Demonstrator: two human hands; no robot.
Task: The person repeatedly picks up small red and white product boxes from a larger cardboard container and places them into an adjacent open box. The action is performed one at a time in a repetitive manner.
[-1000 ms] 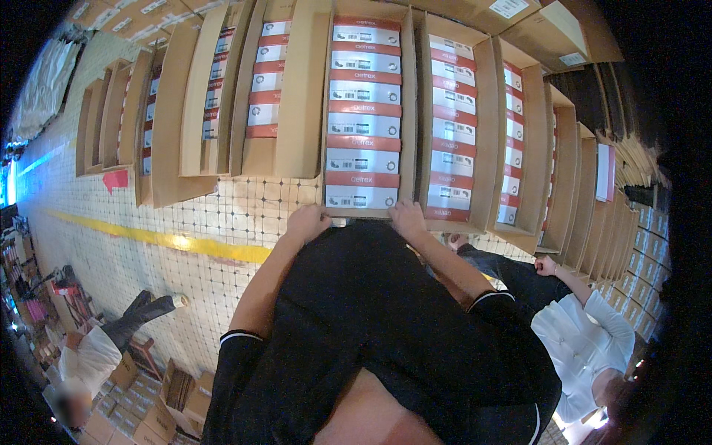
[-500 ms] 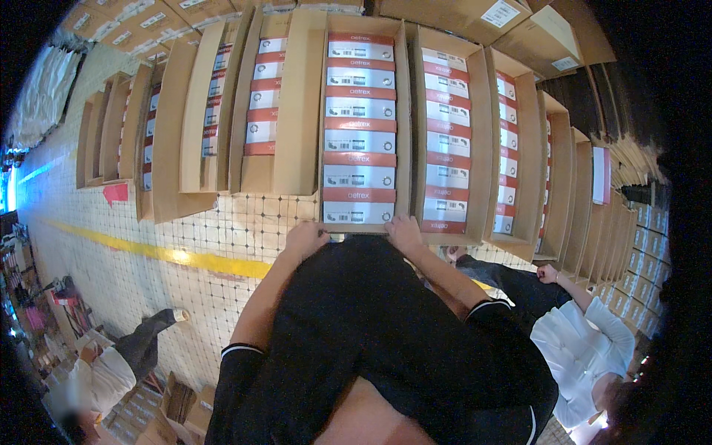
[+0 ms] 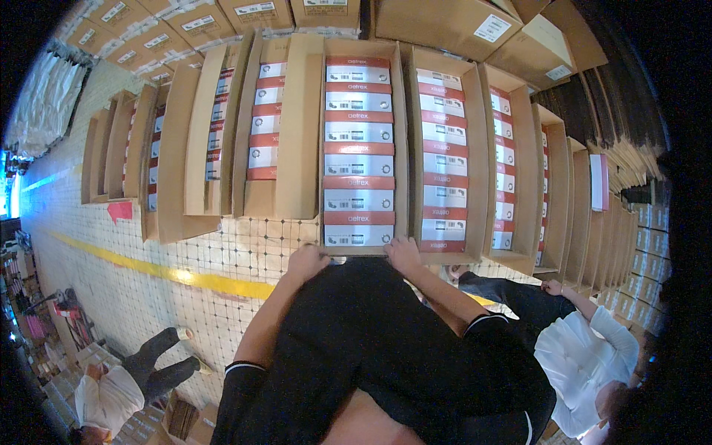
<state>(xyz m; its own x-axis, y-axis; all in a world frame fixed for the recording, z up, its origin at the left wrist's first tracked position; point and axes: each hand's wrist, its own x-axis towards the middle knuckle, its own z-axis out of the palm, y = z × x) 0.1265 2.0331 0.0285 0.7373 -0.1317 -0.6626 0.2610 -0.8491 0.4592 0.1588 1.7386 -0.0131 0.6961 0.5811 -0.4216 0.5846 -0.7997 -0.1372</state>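
Observation:
In front of me stands a long open cardboard carton (image 3: 403, 148), holding a column of several white and red shoeboxes (image 3: 359, 201). My left hand (image 3: 308, 262) is closed over the near left corner of its rim. At the near right corner, my right hand (image 3: 403, 254) has its fingers curled over the same edge. The undersides of my fingers are hidden behind the cardboard. Just right of it is another open carton of shoeboxes (image 3: 443, 159), which neither hand touches.
More open cartons (image 3: 512, 159) line both sides, and sealed brown cartons (image 3: 256, 15) are stacked beyond. A yellow line (image 3: 178, 274) crosses the tiled floor at left. A person in a white top (image 3: 586, 356) stands close at right; another person (image 3: 111, 393) is at lower left.
The cartons and floor sit lower in the picture now. Both my hands keep their hold on the carton's near edge. The person at lower left has legs further apart, mid-stride.

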